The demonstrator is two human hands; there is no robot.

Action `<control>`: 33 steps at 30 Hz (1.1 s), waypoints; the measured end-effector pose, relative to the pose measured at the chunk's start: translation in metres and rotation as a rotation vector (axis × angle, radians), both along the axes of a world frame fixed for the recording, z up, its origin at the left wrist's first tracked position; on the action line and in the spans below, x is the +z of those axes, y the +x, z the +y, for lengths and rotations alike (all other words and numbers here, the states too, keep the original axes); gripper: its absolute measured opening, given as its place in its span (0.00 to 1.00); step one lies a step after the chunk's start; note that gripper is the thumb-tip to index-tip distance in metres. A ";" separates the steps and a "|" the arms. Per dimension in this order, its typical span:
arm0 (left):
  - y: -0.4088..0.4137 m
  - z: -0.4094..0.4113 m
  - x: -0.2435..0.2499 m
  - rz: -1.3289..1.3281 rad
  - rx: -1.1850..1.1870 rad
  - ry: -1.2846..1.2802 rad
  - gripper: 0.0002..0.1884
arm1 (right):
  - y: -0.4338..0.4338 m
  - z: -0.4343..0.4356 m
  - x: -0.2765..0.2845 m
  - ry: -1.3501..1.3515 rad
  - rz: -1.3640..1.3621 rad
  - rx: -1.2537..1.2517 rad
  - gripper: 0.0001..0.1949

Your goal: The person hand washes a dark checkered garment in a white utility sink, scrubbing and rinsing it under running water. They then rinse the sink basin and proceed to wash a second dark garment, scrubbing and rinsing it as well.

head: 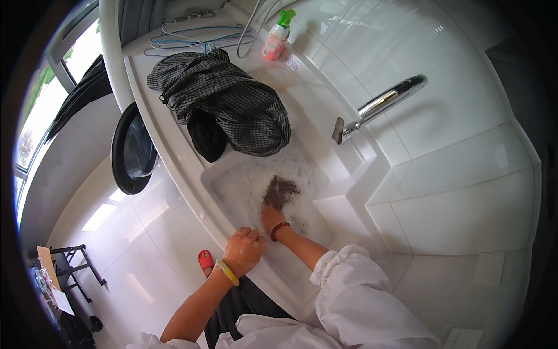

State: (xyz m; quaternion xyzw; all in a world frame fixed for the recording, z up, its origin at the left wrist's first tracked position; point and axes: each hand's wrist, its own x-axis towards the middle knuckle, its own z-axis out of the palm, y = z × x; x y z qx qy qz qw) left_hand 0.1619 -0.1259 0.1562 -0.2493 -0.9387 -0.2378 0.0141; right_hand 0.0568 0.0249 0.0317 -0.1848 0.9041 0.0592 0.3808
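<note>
Soapy water fills the white sink basin in front of me. My right hand, with a red beaded bracelet, dips into the suds at a dark wet cloth; its fingers are hidden, so I cannot tell whether it grips the cloth. On the basin's front rim rests my left hand, wet with foam, its fingers curled and a yellow bangle at the wrist. Nothing shows in its fingers. A black-and-white checked garment lies heaped beyond the basin, a black cloth part beside its lower edge.
A chrome faucet juts from the tiled wall at the right. Behind the garment are wire hangers and a green-topped spray bottle. An open round washer door sticks out at the counter's front left.
</note>
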 end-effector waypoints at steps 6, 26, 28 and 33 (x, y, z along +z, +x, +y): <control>0.005 -0.001 -0.001 0.067 0.043 0.130 0.05 | -0.009 0.063 0.025 -0.110 0.149 -0.122 0.23; 0.008 0.003 0.005 0.119 0.090 0.180 0.09 | 0.029 0.058 -0.024 -0.251 0.254 -0.112 0.25; 0.011 -0.003 0.005 0.129 0.106 0.155 0.09 | 0.032 0.081 -0.018 -0.331 0.290 -0.297 0.22; 0.003 0.013 0.012 0.159 0.079 0.171 0.08 | 0.025 0.138 -0.056 -0.461 -0.024 -0.175 0.17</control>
